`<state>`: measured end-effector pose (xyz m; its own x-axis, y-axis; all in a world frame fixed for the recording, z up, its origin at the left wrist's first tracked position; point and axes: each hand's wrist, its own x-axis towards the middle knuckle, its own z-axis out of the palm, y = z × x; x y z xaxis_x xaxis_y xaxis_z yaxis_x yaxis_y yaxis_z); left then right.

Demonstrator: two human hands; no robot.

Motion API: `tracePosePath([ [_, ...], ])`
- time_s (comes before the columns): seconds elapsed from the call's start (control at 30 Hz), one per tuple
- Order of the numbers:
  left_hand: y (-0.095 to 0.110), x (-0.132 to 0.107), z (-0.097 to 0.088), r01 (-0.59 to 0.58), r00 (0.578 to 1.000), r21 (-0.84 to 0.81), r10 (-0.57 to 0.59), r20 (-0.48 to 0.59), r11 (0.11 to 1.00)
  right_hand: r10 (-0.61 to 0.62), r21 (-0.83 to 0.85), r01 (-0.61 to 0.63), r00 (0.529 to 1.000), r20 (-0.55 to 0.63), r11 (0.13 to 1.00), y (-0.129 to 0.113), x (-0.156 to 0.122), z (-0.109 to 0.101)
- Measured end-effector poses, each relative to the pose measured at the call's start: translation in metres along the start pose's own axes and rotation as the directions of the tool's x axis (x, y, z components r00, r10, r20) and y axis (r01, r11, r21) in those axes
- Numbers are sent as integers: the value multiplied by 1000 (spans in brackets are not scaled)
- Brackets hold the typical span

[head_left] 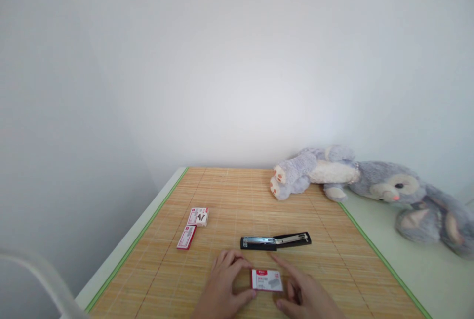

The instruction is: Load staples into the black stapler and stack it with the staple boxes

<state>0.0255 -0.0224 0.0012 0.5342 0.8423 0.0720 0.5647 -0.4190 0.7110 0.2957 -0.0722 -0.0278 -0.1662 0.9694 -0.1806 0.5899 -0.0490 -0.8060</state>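
A small white and red box of staples (267, 280) is in front of me near the mat's front edge, its printed face up. My left hand (227, 282) holds its left end, thumb at the lower corner and index finger at the upper one. At the box's right end is my right hand (301, 287), its index finger stretched forward and its thumb apart, the other fingers curled. Whether the right thumb touches the box I cannot tell. Just beyond both hands lies a black stapler (276, 241), opened out flat with its metal staple channel exposed.
Small red and white boxes (198, 217) sit together at the left on the bamboo mat (229, 190). A grey plush rabbit (385, 180) lies along the back right, partly over the mat's green edge. A pale curved strip (40, 272) crosses the lower left. Behind stands a white wall.
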Motion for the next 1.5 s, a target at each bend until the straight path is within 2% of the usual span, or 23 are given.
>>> tracePosePath([
  [0.07, -3, -3, -8, -14, 1000, 10, 14, -1, 1000, -42, -93, 44, 999, 21, 995, -7, -2, -3],
  [0.17, -6, -6, -15, -7, 999, 26, 8, -37, 1000, -37, -155, 35, 999, -15, 987, -12, -5, -14],
  [0.33, -9, -7, -13, -12, 998, 56, 15, -60, 998, -14, -180, 7, 999, -34, 984, -33, -5, -31],
  [0.43, -9, -7, -10, -13, 997, 62, 18, -80, 998, -67, -251, 56, 997, -37, 966, -61, 6, -25],
  [0.53, -10, -7, -10, -18, 996, 65, 24, -86, 998, -142, -393, 134, 990, 7, 910, -84, 21, -12],
  [0.63, -11, -8, -11, -18, 997, 66, 23, -80, 998, -180, -504, 181, 982, 51, 845, -95, 34, -1],
  [0.7, -11, -8, -12, -20, 997, 63, 25, -78, 998, -191, -514, 198, 979, 69, 835, -98, 38, 1],
  [0.8, -12, -8, -12, -17, 996, 60, 21, -82, 998, -199, -497, 205, 978, 66, 843, -96, 39, -6],
  [0.87, -12, -8, -11, -9, 996, 55, 14, -84, 998, -189, -439, 188, 981, 41, 879, -90, 36, -15],
  [1.0, -12, -8, -11, -8, 997, 48, 11, -76, 999, -141, -268, 134, 990, -7, 954, -68, 28, -32],
  [1.23, -15, -6, -12, -21, 998, 64, 25, -65, 998, -107, -161, 100, 994, -31, 982, -33, 9, -38],
  [1.37, -15, -6, -11, -26, 998, 70, 30, -63, 997, -62, -123, 58, 998, -29, 991, -28, -4, -43],
  [1.5, -7, 1, -3, -33, 998, 84, 37, -41, 996, -95, -165, 97, 995, 20, 982, -34, -7, -41],
])
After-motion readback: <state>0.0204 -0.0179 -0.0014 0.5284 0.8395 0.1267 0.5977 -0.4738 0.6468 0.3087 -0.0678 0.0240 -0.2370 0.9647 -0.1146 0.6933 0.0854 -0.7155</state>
